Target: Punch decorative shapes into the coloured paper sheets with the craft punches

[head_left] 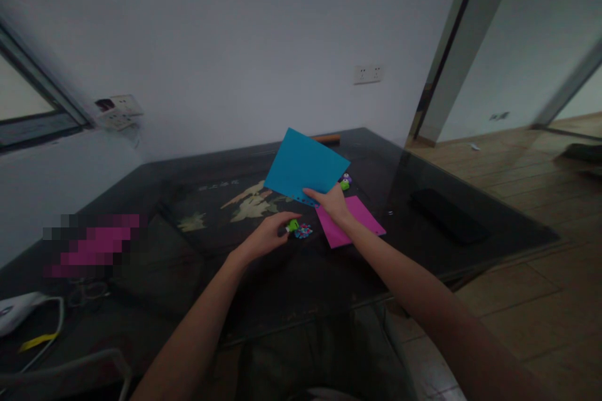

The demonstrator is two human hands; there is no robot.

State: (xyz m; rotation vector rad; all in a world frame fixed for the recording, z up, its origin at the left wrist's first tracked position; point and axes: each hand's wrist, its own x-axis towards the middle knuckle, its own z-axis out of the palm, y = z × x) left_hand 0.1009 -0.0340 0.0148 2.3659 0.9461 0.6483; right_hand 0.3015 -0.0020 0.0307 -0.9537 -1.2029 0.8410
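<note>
My right hand (332,200) grips a blue sheet of paper (305,163) by its lower edge, thumb on top, and holds it tilted above the table. Small dark holes run along that edge. Between the thumb and fingers of my left hand (269,233) is a small green paper punch (292,225). Beside the punch lies a little pile of pink and blue paper bits (303,232). A pink sheet of paper (350,222) rests under my right wrist. Just behind the blue sheet sit a green punch (345,185) and a purple punch (347,177), both partly hidden.
The dark glossy table (376,156) has a printed flower pattern. A black case (449,216) lies on its right side, and an orange-brown stick (328,138) at the back. Glasses (89,291), a pixelated pink item (98,244) and a white device with cable (21,312) are at left.
</note>
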